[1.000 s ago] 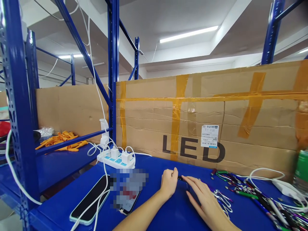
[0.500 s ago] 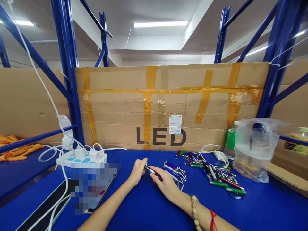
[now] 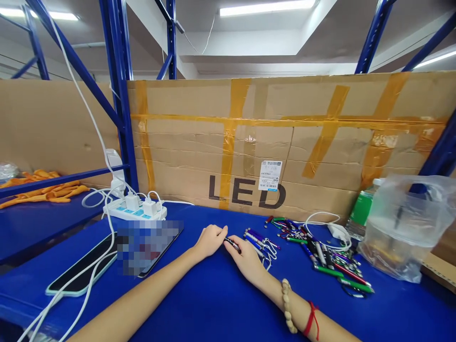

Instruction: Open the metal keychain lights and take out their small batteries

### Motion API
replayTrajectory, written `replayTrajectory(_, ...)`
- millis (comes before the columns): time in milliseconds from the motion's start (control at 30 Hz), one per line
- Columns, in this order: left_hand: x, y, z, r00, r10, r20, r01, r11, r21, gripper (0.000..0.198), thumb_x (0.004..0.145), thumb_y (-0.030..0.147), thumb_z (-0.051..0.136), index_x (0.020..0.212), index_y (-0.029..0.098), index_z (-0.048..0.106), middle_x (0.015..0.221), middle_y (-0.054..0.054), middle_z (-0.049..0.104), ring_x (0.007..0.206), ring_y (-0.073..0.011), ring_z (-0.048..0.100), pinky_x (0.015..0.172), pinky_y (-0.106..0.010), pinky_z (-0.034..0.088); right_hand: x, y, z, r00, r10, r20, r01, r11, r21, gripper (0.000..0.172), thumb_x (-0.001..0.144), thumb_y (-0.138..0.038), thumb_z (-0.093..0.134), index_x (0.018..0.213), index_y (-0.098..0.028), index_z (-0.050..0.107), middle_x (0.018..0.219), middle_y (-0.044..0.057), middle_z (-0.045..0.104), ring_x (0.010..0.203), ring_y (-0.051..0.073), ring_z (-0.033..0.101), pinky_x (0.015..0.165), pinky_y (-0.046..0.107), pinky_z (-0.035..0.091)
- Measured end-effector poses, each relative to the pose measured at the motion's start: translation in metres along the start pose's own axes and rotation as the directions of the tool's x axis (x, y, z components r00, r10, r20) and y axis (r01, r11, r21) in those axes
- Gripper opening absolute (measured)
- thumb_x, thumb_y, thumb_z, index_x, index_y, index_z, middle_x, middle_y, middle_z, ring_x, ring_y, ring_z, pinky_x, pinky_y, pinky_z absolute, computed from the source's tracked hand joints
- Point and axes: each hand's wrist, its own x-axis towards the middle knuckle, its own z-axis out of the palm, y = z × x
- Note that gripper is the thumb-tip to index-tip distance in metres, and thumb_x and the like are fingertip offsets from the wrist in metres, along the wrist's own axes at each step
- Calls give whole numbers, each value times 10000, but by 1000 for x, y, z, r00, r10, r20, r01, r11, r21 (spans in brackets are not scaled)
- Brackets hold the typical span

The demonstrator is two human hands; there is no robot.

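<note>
You hold the black pen (image 3: 232, 244) between both hands over the blue tabletop (image 3: 213, 304): right hand (image 3: 245, 259) pinching its barrel, left hand (image 3: 211, 241) curled at its end, grip hidden, probably steadying it. Loose pens (image 3: 328, 271) sit rightward, seemingly for reach; LED-marked cardboard (image 3: 192, 156) backs you beneath a lit tube lamp (image 3: 267, 8).

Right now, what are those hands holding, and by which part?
A dark pen: the right hand grips its near end; the left hand is at its far end, exact hold hidden.
</note>
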Motion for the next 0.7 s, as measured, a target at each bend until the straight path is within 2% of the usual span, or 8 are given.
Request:
replayTrajectory(167,-3,2,3,1000,-14,-23,10,989,-147,502,808,468,255,427,159,364,427,28,401,451,-85,369,490,-221,252,-8,-3,-2,1000,2,-22,0,998,68,332,845,-394,373,853,-178,624,731,3,627,629,124,520,569,221,353)
replayTrajectory(333,-9,6,-4,999,-1,-50,-10,976,-218,502,809,473,247,433,166,371,402,33,371,445,-91,374,507,-218,294,-10,-11,1,999,31,-41,-26,994,105,351,821,-431,407,870,-185,653,729,-2,639,632,133,524,552,225,352)
replayTrajectory(533,-11,7,-8,996,-6,-86,-9,986,-168,487,813,444,232,462,168,425,445,23,426,497,-109,431,539,-223,307,-8,-14,3,998,-31,-55,36,995,90,252,790,-329,476,907,-192,652,857,18,667,726,153,572,664,251,412)
replayTrajectory(700,-9,6,-9,993,-55,-108,48,997,-67,482,809,440,250,450,163,411,448,22,415,484,-106,416,519,-226,270,-5,-9,1,998,2,-69,1,999,39,320,805,-367,443,974,-171,631,942,52,654,805,175,580,740,293,430)
